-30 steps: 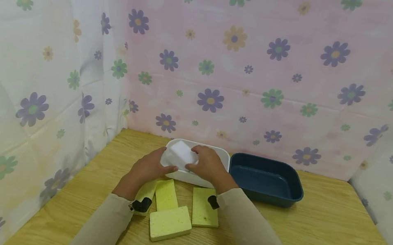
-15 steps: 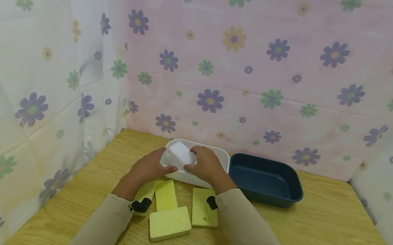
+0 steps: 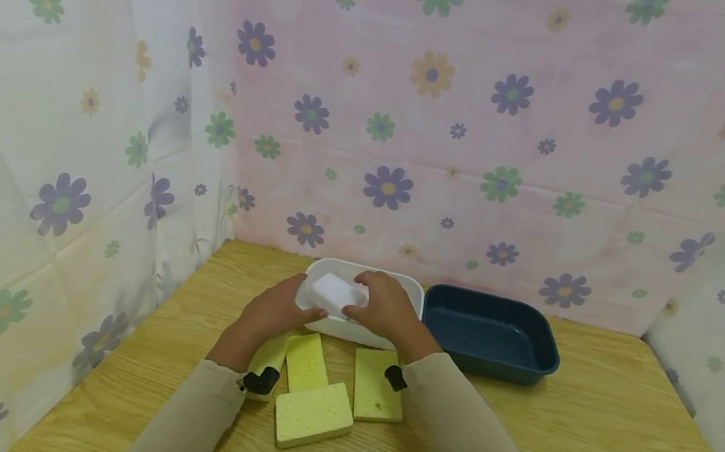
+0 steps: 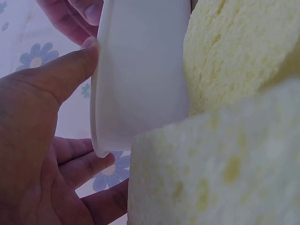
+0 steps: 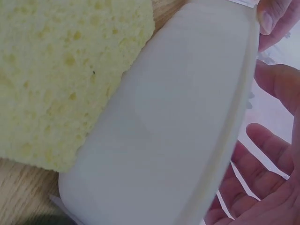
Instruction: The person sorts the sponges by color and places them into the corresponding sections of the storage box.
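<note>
A white block (image 3: 335, 295), soft-looking like a foam sponge, lies inside the white tub (image 3: 358, 331) at the back of the table. My left hand (image 3: 270, 313) spans the tub's left corner; its thumb is at the front rim, its fingers around the end. My right hand (image 3: 386, 309) hovers over the tub at the block's right end, fingers loosely spread in the right wrist view. The tub wall hides the block from both wrist views. Below the hands lie several yellow sponges, such as the front one (image 3: 313, 415) and a flat one (image 3: 376, 396).
A dark blue tub (image 3: 489, 334) stands against the white tub's right side. Both tubs sit on a wooden table (image 3: 609, 442). Flowered cloth (image 3: 459, 116) hangs behind and at both sides. Another yellow sponge (image 3: 306, 362) lies just before the white tub.
The white block has sunk slightly lower in the white tub and lies flatter than one second ago. Both hands have stayed nearly still.
</note>
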A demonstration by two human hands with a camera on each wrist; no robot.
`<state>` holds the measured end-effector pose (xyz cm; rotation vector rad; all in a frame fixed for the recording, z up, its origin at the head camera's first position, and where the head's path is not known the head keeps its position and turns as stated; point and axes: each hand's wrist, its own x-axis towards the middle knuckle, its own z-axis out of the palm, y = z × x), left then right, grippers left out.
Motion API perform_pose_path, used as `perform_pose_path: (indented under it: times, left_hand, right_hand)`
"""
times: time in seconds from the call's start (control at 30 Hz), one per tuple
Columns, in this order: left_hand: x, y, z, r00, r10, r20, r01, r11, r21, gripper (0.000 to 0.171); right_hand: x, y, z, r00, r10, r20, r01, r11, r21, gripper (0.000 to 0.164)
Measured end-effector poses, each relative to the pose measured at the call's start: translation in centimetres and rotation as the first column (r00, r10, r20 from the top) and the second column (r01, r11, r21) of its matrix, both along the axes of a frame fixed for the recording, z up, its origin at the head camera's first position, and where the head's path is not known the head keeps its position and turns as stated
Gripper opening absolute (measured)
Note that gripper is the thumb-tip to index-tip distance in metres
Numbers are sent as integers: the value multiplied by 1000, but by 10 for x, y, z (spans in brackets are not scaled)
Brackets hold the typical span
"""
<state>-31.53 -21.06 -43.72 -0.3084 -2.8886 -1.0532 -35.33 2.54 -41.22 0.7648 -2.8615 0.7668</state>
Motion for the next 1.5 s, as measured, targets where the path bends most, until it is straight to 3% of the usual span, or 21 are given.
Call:
perform_pose_path:
  times: [0.5,0.77,1.0,1.17,1.5]
  left_hand:
    - [-1,-1,-2,999,-33,-18,34,999,14,80]
    - [-1,-1,-3,1000,-6,-2,6,1000,30,81]
    - [2,0,-2,1000,22,7,-22,1000,17,83]
    - [3,0,-2,999,30,12,-30,1000,1,85]
    - [4,2,1,999,42,20,-42,999,5,84]
  right_hand:
    - [21,25,9,997,-10,-72,5,998,-70,55]
    - [41,48,13,999,-3,-43,-4,987,-163,53]
    - [61,82,9,996,-18,-89,-1,979,-205,47]
    - [73,113,6,988,-75,-139,46,979,-200,48]
    - [78,178,-2,950,-154,-272,91,969,-230,44]
